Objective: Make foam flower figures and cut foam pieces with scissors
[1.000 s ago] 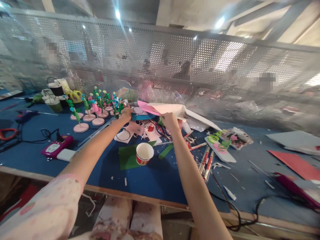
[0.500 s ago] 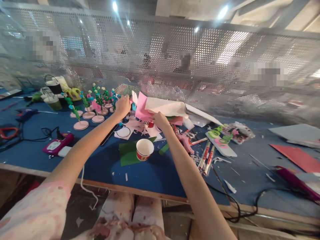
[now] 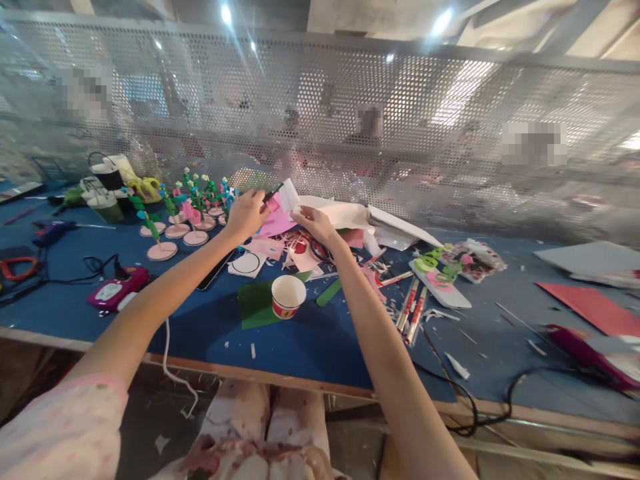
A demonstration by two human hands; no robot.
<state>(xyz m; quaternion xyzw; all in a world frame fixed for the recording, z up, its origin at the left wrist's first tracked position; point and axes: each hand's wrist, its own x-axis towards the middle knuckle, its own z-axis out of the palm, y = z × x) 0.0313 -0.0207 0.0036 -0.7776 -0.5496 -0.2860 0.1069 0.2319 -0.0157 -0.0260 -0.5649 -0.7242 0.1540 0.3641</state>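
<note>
Both my arms reach far across the blue table (image 3: 310,353). My left hand (image 3: 247,212) is closed around a thin dark tool whose tip pokes out above the fist. My right hand (image 3: 314,223) pinches a small white piece (image 3: 289,198) held up between the two hands. A pink sheet (image 3: 276,225) lies just under that piece, over a heap of white and pink paper scraps (image 3: 280,253). Large white sheets (image 3: 370,220) lie behind my right hand.
Small paper flowers on round pink bases (image 3: 175,220) stand left of my hands. A paper cup (image 3: 289,296) sits on a green sheet (image 3: 255,307). Glue sticks (image 3: 413,310), a pink device (image 3: 116,291), cables, red sheets (image 3: 595,310) and a perforated metal screen (image 3: 400,120) surround the spot.
The large pink sheet my right hand lifted has dropped flat. Both hands have come together and now hold up a small white piece, with a dark tool in the left.
</note>
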